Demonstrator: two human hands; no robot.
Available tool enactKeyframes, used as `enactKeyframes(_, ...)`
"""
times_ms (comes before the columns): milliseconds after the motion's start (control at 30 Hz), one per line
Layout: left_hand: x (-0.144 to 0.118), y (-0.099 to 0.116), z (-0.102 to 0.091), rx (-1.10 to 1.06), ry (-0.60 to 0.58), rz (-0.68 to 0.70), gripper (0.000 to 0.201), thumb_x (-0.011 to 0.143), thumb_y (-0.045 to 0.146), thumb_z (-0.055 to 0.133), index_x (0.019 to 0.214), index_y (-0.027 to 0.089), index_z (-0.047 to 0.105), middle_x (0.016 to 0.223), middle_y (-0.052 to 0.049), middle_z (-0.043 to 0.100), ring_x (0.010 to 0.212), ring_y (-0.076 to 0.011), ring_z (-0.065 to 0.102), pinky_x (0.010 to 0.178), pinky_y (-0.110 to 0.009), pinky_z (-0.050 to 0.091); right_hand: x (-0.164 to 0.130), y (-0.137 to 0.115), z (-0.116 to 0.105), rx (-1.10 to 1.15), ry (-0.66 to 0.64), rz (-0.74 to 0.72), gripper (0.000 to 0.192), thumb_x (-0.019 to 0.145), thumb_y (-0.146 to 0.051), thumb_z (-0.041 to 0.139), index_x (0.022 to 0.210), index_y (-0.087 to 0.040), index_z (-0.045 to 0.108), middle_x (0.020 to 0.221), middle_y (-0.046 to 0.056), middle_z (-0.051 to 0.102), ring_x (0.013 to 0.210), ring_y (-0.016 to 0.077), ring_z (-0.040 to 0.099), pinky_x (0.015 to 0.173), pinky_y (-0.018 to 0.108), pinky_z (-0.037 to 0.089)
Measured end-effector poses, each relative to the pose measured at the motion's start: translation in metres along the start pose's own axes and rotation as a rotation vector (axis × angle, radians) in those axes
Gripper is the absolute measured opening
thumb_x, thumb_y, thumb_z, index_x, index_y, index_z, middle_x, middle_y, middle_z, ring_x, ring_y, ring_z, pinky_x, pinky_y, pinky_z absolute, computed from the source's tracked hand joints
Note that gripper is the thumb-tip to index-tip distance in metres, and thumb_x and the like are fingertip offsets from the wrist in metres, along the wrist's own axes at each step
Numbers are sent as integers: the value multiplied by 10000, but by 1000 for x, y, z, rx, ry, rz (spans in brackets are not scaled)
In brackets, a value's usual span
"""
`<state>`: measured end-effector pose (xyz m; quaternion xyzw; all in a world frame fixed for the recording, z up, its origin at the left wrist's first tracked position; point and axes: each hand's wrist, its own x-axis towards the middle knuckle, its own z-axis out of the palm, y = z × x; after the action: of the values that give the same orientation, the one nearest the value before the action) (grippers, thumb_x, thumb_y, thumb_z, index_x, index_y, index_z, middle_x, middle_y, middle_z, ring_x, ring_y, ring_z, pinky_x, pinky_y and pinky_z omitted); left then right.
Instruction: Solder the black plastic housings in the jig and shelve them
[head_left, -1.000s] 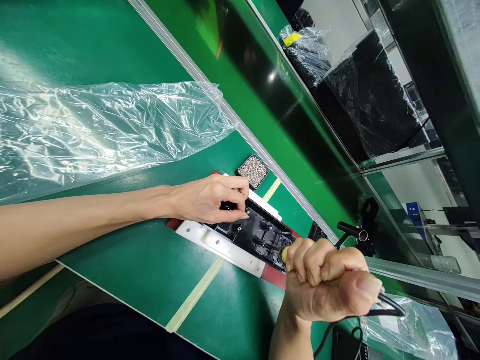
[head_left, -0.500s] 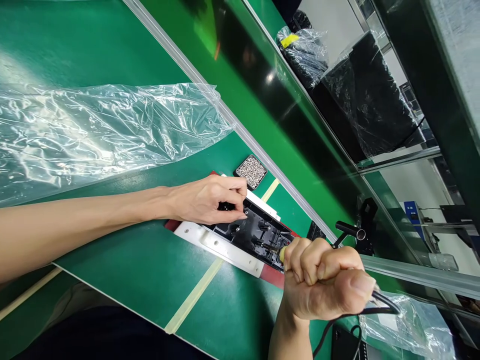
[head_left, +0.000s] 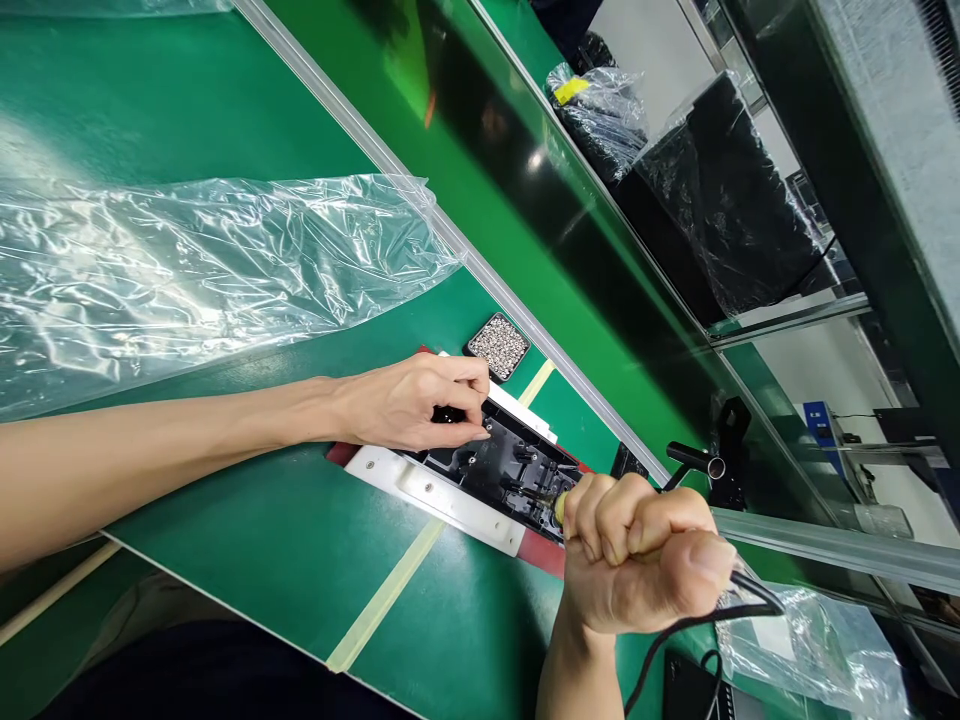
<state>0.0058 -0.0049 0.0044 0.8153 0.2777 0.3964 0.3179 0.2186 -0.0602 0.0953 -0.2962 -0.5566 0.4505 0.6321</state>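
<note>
Lower middle of the frame, the black-and-white housing (head_left: pixel 480 475) looks like stiff, light plastic, left hand (head_left: pixel 409 400) fingers pinched on its upper end, right hand (head_left: pixel 637 560) fisted round a corded screwdriver (head_left: pixel 561 505).

Pretty bright overhead lighting, with white glare on the tabletop (head_left: pixel 225 120) at its far left and all over the crinkly plastic sheet (head_left: pixel 187 270). Sharp mid-frame, edges look stretched, shadows soft.
</note>
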Motion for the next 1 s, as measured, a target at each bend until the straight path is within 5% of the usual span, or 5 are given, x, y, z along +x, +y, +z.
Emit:
enactKeyframes(533,0,2,-1,23,-9,4,192,970,266,631,855,158,740,939,-52,602,731,-103,552,737,-267,455,-3,0,-2,-7,-7,-37,335,944,-352,394,644,-206,369,463,-80,258,355,63,252,355,195,312)
enactKeyframes(867,-1,1,-1,30,-4,4,182,964,269,641,860,163,747,938,-53,601,730,-104,554,750,-272,459,0,-6,-9,-32,33,48,321,951,-325,416,658,-200,447,479,-79,338,366,77,353,400,260,462)
enactKeyframes(1000,0,1,-1,29,-3,8,168,959,258,645,865,165,747,934,-52,604,733,-107,556,746,-274,459,4,-10,-15,-26,-67,79,261,924,-281,458,678,-197,476,504,-76,386,389,80,411,457,284,514)
